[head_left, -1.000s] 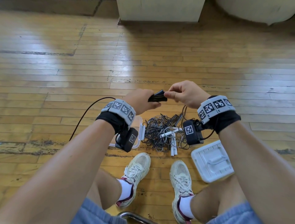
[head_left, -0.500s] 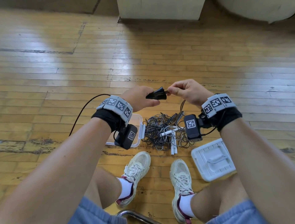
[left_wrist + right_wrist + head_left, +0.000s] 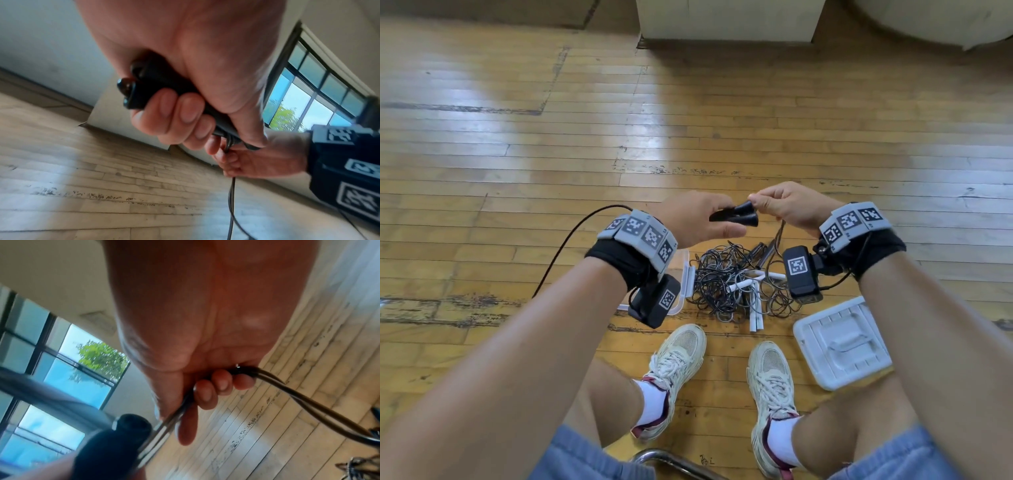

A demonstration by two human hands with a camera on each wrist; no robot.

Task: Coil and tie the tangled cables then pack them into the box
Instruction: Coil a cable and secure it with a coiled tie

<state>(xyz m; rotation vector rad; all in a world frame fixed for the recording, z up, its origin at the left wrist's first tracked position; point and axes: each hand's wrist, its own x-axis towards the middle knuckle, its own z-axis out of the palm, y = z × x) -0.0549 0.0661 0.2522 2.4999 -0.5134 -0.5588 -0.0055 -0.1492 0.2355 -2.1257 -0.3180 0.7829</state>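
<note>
Two black handles with flared ends lie side by side in my left hand, whose fingers curl round them. My right hand pinches the dark cable right where it leaves the handles. The cable hangs down toward a tangled pile of black cables on the floor below both hands. A clear plastic box stands left of the pile, mostly hidden behind my left wrist.
The box's white lid lies on the wooden floor at the right, beside my right knee. White cable pieces sit in the pile's near side. My two shoes are just short of the pile. A pale cabinet base stands far back.
Both hands stay close together above the pile. The black handles have turned a little in my left hand, and my right hand's pinch has shifted at their ends.
</note>
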